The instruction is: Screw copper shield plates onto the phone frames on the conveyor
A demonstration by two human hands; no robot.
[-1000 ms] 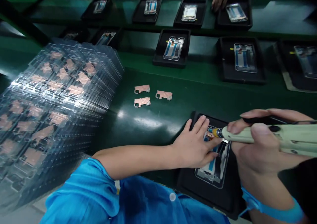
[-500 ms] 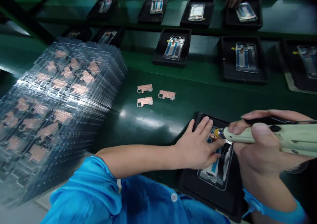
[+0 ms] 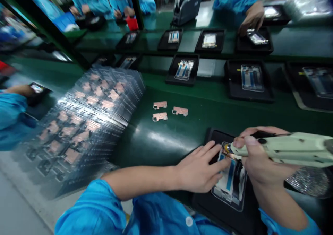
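A phone frame [image 3: 230, 193] with blue strips lies in a black tray [image 3: 204, 202] in front of me. My left hand [image 3: 197, 169] rests over its left side, fingers spread, the index finger reaching onto the upper part. My right hand [image 3: 260, 162] is wrapped around a pale green electric screwdriver [image 3: 299, 146]. The driver lies nearly level, its yellow-collared tip at the frame's top left corner; whether a screw sits under it is too small to tell. Beyond my left hand lie three copper-coloured boards, one upper left [image 3: 160, 105], one below it [image 3: 159, 117], one right [image 3: 180, 111].
A tall stack of clear plastic trays [image 3: 122, 119] with copper-coloured pieces stands left. A round dish of small shiny pieces [image 3: 309, 181] sits under the driver. More phone frames in black trays [image 3: 169, 77] line the far side. A co-worker's hand [image 3: 252, 18] handles one; another co-worker's sleeve [image 3: 11, 119] shows left.
The view has tilted up, showing more of the far benches and co-workers. My left fingers have drawn back slightly, uncovering the frame's top left corner, where the driver tip now is.
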